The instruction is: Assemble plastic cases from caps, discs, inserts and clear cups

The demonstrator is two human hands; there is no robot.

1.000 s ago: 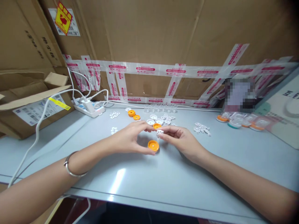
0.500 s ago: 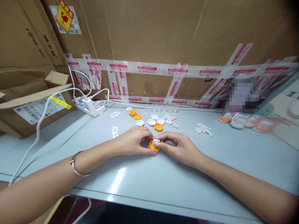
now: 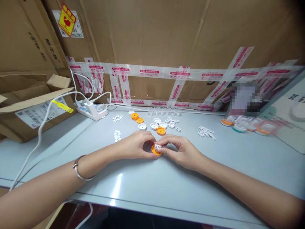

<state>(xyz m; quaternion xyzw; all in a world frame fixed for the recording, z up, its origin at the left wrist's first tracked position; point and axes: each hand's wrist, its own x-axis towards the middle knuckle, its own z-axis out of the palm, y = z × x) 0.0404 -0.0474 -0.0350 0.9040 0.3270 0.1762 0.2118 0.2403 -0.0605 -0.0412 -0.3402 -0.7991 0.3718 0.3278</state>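
Between thumb and fingers, my left hand [image 3: 143,144] grips the rim of a round orange cap [image 3: 154,152] low over the table. My right hand [image 3: 177,149] pinches a small white openwork plastic piece [image 3: 157,146] at the middle of that cap. Whether the piece is seated in it I cannot tell. Just beyond my hands lie another orange cap [image 3: 160,130] and several white caps [image 3: 154,126]. Similar white openwork pieces [image 3: 171,122] are heaped behind them.
Small white discs [image 3: 117,135] lie left of my hands. Clear cups [image 3: 164,111] line the back. More white pieces [image 3: 206,133] and finished-looking capped cups [image 3: 239,124] are at right. A power strip [image 3: 91,109] and an open cardboard box [image 3: 40,105] stand at left.
Both hands stay close together on the orange cap. The white piece and cap have shifted slightly left in view, and the white piece sits a little lower against the cap.
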